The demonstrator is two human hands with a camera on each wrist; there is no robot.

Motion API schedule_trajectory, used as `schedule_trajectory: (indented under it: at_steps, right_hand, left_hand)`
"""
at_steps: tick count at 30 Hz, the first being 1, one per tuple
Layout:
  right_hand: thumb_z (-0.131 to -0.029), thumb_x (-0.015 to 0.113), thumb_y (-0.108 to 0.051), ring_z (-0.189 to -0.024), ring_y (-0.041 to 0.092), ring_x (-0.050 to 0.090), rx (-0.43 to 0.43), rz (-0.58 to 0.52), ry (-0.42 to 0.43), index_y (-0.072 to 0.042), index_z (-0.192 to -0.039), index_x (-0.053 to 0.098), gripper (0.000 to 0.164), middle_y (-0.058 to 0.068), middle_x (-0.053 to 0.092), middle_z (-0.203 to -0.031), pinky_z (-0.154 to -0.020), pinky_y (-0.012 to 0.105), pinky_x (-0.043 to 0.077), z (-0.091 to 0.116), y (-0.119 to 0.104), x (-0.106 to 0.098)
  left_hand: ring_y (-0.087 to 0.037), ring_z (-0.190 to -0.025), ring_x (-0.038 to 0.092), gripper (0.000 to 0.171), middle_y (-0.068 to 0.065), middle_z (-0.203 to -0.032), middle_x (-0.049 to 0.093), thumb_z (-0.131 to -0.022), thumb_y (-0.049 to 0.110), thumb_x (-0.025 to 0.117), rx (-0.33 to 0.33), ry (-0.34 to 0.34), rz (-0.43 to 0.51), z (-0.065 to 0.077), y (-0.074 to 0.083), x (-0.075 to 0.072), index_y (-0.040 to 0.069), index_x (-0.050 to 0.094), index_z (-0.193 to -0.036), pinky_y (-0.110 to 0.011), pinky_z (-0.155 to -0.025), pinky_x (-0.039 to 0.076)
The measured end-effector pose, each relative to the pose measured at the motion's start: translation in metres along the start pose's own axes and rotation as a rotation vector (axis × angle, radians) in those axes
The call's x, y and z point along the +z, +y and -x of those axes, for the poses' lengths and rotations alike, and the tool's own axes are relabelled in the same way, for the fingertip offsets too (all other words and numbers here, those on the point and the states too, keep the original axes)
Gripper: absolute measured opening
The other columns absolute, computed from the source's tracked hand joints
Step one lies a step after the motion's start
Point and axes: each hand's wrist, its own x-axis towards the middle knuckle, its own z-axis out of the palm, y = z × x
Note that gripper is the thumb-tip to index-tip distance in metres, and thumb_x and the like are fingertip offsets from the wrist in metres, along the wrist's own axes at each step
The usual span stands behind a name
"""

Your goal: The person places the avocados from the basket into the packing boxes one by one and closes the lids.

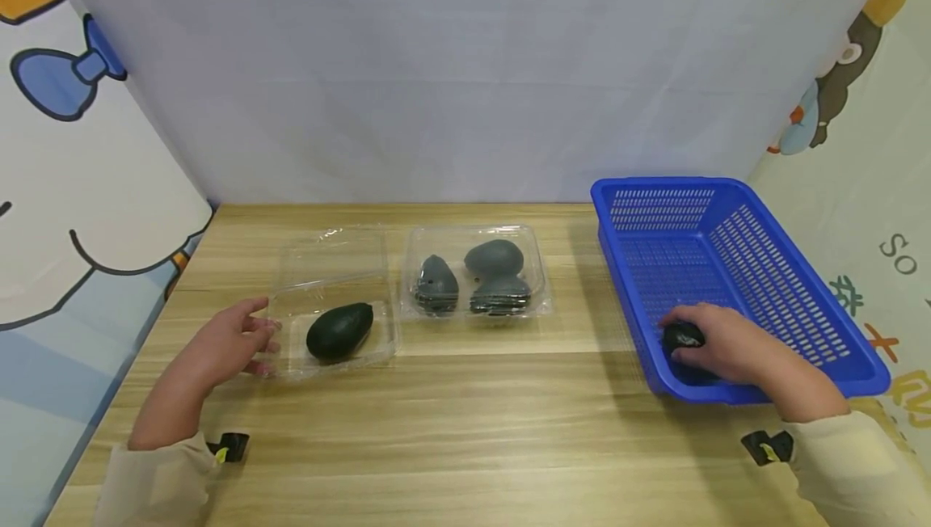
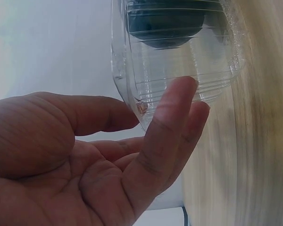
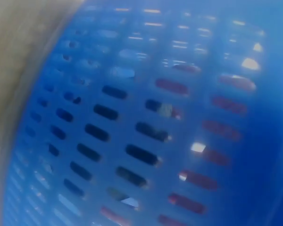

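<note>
My left hand [image 1: 231, 341] is at the left side of a clear plastic clamshell container [image 1: 294, 349], which holds one dark green avocado [image 1: 339, 333]. In the left wrist view the thumb is by the container's rim and the fingertips [image 2: 179, 94] touch its outer wall. The container's lid [image 1: 334, 256] is folded back behind it. Inside the blue basket [image 1: 633, 301], my right hand [image 1: 727, 341] grips another avocado [image 1: 684, 337] near the front left corner, partly hidden by the fingers. The right wrist view is filled by the basket's slotted wall [image 3: 127, 141].
A second clear clamshell container [image 1: 538, 293], its lid down over three avocados, stands just right of the first. Wooden tabletop [image 1: 473, 422] lies in front. A pale cloth [image 1: 436, 90] hangs behind, and printed panels stand left and right.
</note>
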Motion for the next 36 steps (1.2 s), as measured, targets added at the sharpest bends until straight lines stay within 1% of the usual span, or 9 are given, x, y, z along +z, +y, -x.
schedule_trajectory:
  at_steps: [7,13,18,22,26,31,33,36]
  right_hand:
    - [-0.08,0.075,-0.009,-0.092,0.035,0.06,0.037,0.025,0.026,-0.004,-0.115,0.064,0.037,0.016,0.064,-0.102,-0.07,0.049,0.05,-0.001,0.001,-0.016]
    - [-0.082,0.073,-0.009,-0.092,0.036,0.058,0.056,0.051,0.044,-0.005,-0.119,0.061,0.039,0.019,0.061,-0.105,-0.07,0.05,0.049,-0.004,-0.003,-0.036]
    - [-0.084,0.072,-0.01,-0.094,0.038,0.057,0.073,0.077,0.069,-0.006,-0.123,0.06,0.041,0.022,0.058,-0.11,-0.071,0.052,0.049,-0.008,-0.012,-0.055]
    - [-0.085,0.071,-0.011,-0.096,0.037,0.056,0.077,0.08,0.091,-0.007,-0.126,0.058,0.043,0.022,0.057,-0.112,-0.072,0.052,0.049,-0.014,-0.023,-0.07]
    - [-0.087,0.069,-0.012,-0.097,0.035,0.054,0.067,0.063,0.117,-0.009,-0.128,0.057,0.043,0.019,0.055,-0.113,-0.073,0.05,0.048,-0.02,-0.038,-0.081]
    - [-0.088,0.07,-0.013,-0.101,0.035,0.055,0.046,0.031,0.158,-0.013,-0.13,0.057,0.044,0.017,0.054,-0.119,-0.074,0.051,0.049,-0.032,-0.062,-0.087]
    - [-0.088,0.07,-0.013,-0.104,0.036,0.054,0.047,0.012,0.164,-0.015,-0.13,0.057,0.045,0.017,0.053,-0.122,-0.076,0.052,0.049,-0.038,-0.073,-0.088]
    - [-0.088,0.069,-0.013,-0.105,0.036,0.053,0.038,0.004,0.171,-0.016,-0.131,0.057,0.045,0.016,0.052,-0.123,-0.078,0.052,0.049,-0.046,-0.087,-0.091]
  left_hand:
    - [-0.031,-0.098,0.063,0.063,-0.037,-0.134,0.039,-0.103,0.01,0.042,-0.002,-0.005,0.018,-0.001,-0.001,0.0,-0.011,0.004,-0.148,-0.035,-0.066,0.057]
    - [-0.031,-0.098,0.062,0.063,-0.037,-0.134,0.04,-0.103,0.011,0.042,0.006,-0.007,0.026,-0.003,-0.003,0.0,-0.01,0.004,-0.149,-0.036,-0.066,0.057]
    - [-0.032,-0.1,0.062,0.063,-0.036,-0.136,0.039,-0.103,0.011,0.041,0.006,-0.008,0.034,-0.003,-0.004,0.001,-0.008,0.003,-0.15,-0.036,-0.067,0.057]
    - [-0.031,-0.097,0.063,0.063,-0.036,-0.135,0.04,-0.103,0.011,0.042,0.008,-0.002,0.017,-0.002,-0.004,0.001,-0.008,0.004,-0.149,-0.035,-0.067,0.057]
    - [-0.03,-0.095,0.064,0.063,-0.036,-0.133,0.041,-0.103,0.011,0.042,0.01,-0.001,0.004,-0.001,-0.003,0.002,-0.009,0.004,-0.149,-0.035,-0.066,0.057]
    - [-0.028,-0.093,0.064,0.064,-0.036,-0.134,0.04,-0.103,0.012,0.042,0.005,-0.008,0.012,-0.001,-0.002,0.001,-0.009,0.003,-0.149,-0.035,-0.066,0.057]
    - [-0.028,-0.093,0.064,0.064,-0.036,-0.135,0.04,-0.103,0.011,0.042,0.004,-0.011,0.019,-0.001,-0.003,0.001,-0.009,0.003,-0.149,-0.035,-0.067,0.057]
    - [-0.028,-0.094,0.064,0.063,-0.036,-0.134,0.04,-0.103,0.009,0.042,0.007,-0.015,0.021,-0.002,-0.003,0.001,-0.009,0.002,-0.149,-0.035,-0.067,0.057]
